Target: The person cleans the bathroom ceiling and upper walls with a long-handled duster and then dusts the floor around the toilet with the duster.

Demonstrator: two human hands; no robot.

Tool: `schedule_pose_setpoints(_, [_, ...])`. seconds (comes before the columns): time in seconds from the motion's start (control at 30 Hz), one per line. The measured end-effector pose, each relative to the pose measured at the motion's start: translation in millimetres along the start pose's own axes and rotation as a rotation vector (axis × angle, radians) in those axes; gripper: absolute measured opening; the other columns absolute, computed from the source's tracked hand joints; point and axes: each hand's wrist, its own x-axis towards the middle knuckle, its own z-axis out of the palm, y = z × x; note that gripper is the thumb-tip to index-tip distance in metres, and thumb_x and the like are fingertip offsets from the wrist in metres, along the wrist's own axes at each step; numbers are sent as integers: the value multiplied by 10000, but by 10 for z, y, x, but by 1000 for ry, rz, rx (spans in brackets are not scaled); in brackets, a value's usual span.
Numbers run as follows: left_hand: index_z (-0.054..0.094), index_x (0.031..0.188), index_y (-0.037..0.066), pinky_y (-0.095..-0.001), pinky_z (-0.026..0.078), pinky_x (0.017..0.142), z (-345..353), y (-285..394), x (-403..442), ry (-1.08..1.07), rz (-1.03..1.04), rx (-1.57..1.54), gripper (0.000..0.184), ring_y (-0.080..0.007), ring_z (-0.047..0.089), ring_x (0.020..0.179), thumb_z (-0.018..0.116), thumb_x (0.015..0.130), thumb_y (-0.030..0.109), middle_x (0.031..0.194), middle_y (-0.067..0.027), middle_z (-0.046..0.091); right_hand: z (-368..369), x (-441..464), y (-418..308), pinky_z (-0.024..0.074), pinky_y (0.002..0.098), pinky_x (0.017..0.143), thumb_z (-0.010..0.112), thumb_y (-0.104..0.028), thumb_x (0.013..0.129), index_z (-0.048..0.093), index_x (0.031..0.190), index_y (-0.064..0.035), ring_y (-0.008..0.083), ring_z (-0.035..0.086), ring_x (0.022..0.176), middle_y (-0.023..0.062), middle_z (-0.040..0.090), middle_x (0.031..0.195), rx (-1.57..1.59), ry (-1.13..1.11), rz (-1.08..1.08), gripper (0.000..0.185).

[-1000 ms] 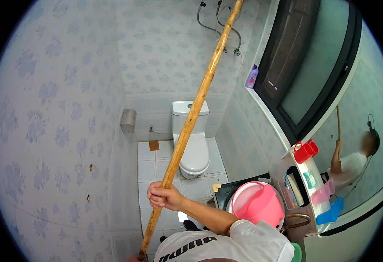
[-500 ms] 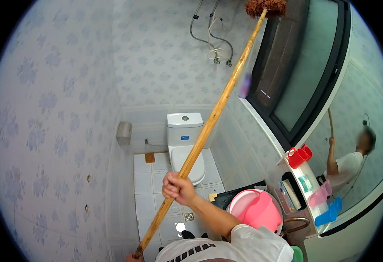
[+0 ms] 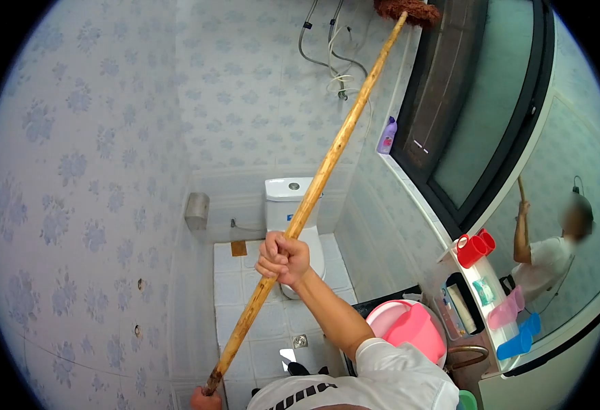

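Note:
A long-handled mop [image 3: 336,152] slants across the head view, its bare wooden pole running from the lower left up to the top right. Its shaggy reddish-brown head [image 3: 419,12] is raised high, near the top of the window and partly cut off by the frame. My right hand [image 3: 283,258] is wrapped round the pole below its middle, in front of the toilet. At the bottom edge my left hand [image 3: 206,399] is closed at the pole's lower end, with part of it out of view.
A white toilet [image 3: 291,190] stands against the back wall. Hoses [image 3: 330,61] hang above. On the right are a dark-framed window [image 3: 474,137], a purple bottle [image 3: 387,137], a shelf with red cups [image 3: 471,251] and blue cups [image 3: 514,345], a mirror [image 3: 573,157] and pink basins [image 3: 416,331].
My right hand has moved up in the view, and my left hand slightly up with the pole's end. The mop head has shifted a little to the left. Both hands keep their hold.

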Motion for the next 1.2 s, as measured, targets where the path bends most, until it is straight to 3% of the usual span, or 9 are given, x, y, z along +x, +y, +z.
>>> schedule_pose_setpoints(0.2, [622,722,58,-476,456,615,-254,559,19,49,-42,112,236,-390,599,648,647,710,293,690,-184,627,-232,375,-260,353,253,444,438,-297,957,547,752,-54,54,323,363,-50,374,501,110,-159,-34,337])
schedule_pose_setpoints(0.43, [608,698,64,-488,448,594,-241,748,76,141,-50,157,257,-396,591,631,642,719,318,664,-181,619,-276,460,-424,338,253,436,432,-315,966,536,769,-59,60,320,361,-23,383,524,115,-138,-60,340])
schedule_pose_setpoints(0.57, [598,687,68,-494,444,590,-39,220,-18,204,13,77,230,-406,584,620,649,703,291,643,-181,610,-170,139,-70,333,252,417,434,-306,962,516,728,-69,62,322,365,-40,356,492,51,-39,-38,343])
schedule_pose_setpoints(0.77, [596,703,64,-493,442,608,67,-503,-295,128,75,82,190,-393,581,680,666,675,238,714,-186,617,88,-351,512,330,280,472,490,-299,941,528,729,-61,78,345,405,-29,383,516,17,-52,70,321])
schedule_pose_setpoints(0.83, [623,759,67,-486,453,646,190,-784,-348,-23,-38,89,243,-398,580,730,690,682,288,786,-179,630,176,-465,656,323,296,484,523,-289,925,529,715,-60,96,356,428,-24,382,524,-4,-29,117,311])
schedule_pose_setpoints(0.93, [626,752,73,-483,456,633,224,-1102,-499,-151,-91,126,266,-394,585,715,698,677,318,769,-173,630,272,-562,888,311,290,481,529,-252,925,532,726,-43,102,353,437,-15,376,534,5,-62,137,288])
schedule_pose_setpoints(1.2, [635,736,88,-477,465,601,191,-1571,-799,-142,-137,193,329,-383,599,675,719,663,398,725,-160,631,433,-440,1246,328,288,488,535,-196,921,541,754,-24,102,376,459,-10,390,548,57,-135,220,240])
